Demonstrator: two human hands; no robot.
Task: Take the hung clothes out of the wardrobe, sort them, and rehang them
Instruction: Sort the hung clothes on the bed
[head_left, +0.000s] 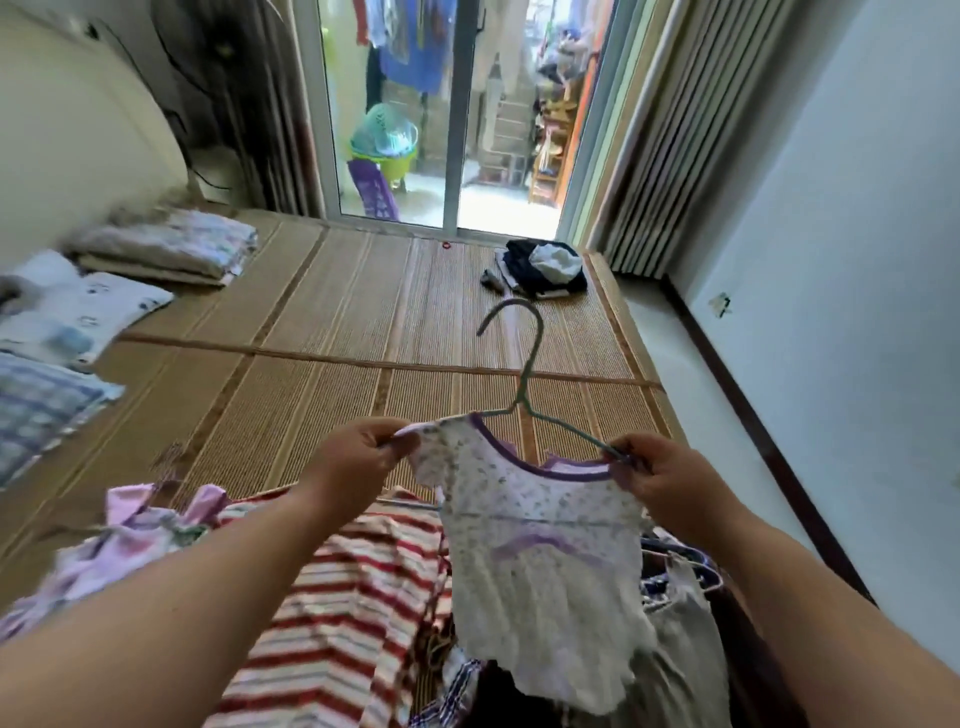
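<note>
A small white top with a purple neckline and tiny flower print (540, 561) hangs in front of me on a thin grey-green wire hanger (524, 374). My left hand (358, 457) pinches the top's left shoulder. My right hand (649, 473) pinches the right shoulder together with the hanger's end. The hanger's hook points up and away from me. Below lies a pile of clothes: a red-and-white striped garment (337, 608), a pink one (135, 535) and darker pieces on hangers at the right (680, 571).
A woven bamboo mat (337, 322) covers the bed. Folded clothes and bedding (171, 244) lie along its left side. A dark bundle of clothes (545, 267) sits at the far right corner. Beyond are a glass sliding door (452, 114), striped curtains (675, 130) and a white wall (857, 260).
</note>
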